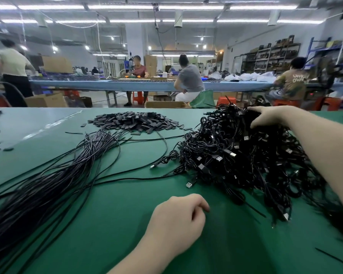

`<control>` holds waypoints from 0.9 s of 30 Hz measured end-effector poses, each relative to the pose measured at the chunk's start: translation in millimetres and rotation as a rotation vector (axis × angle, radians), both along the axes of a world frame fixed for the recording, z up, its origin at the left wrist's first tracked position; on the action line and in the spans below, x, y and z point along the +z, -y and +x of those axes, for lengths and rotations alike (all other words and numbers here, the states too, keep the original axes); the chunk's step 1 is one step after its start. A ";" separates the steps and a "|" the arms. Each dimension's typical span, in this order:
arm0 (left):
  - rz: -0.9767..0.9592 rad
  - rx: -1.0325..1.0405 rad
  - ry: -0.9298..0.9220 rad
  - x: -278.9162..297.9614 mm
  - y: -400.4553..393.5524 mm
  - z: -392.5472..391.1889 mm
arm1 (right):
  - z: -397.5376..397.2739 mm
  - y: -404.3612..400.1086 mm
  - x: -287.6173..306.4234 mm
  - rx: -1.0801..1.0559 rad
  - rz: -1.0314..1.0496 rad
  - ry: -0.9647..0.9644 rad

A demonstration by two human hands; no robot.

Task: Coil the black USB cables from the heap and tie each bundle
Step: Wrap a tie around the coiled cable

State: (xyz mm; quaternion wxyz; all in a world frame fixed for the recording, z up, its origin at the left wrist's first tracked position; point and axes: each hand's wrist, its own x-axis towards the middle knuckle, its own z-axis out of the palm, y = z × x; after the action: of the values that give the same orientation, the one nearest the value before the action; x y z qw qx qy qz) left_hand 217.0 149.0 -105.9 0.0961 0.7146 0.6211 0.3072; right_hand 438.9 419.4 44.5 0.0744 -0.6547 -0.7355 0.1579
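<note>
Worktop [127, 224], covered in green, carries from right to left a tangled heap of black USB cables [236, 155], a long bundle of straight black ties [48, 184] fanned toward the near left edge, and a low pile of small dark flat pieces [135, 120] at the far side. The right hand [267, 117] rests on the heap's far top, fingers curled into the cables. The left hand [176, 220] rests on bare worktop beside the heap, fingers loosely curled, holding nothing.
</note>
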 end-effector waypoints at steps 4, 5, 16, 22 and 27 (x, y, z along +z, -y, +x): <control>-0.006 -0.004 0.002 -1.3 -1.6 -0.2 | -3.1 41.2 -1.5 -0.048 0.101 0.228; -0.010 -0.007 0.001 -1.0 -1.5 0.0 | -10.4 57.5 -7.0 -0.036 0.212 0.303; -0.072 0.300 -0.045 13.9 3.8 -20.0 | -106.4 268.0 -148.2 0.260 0.524 -0.029; -0.227 0.661 -0.525 63.4 29.7 -162.3 | -99.5 267.1 -151.2 0.293 0.463 -0.115; -0.449 0.848 -0.530 65.7 79.0 -313.1 | -100.1 269.9 -150.4 0.295 0.468 -0.102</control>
State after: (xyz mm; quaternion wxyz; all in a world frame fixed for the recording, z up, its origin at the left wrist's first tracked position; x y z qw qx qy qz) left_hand -96.1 70.0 -40.2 -0.0456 0.4165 0.9079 -0.0116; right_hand 338.9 149.6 -105.9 0.2369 -0.4967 -0.8346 0.0257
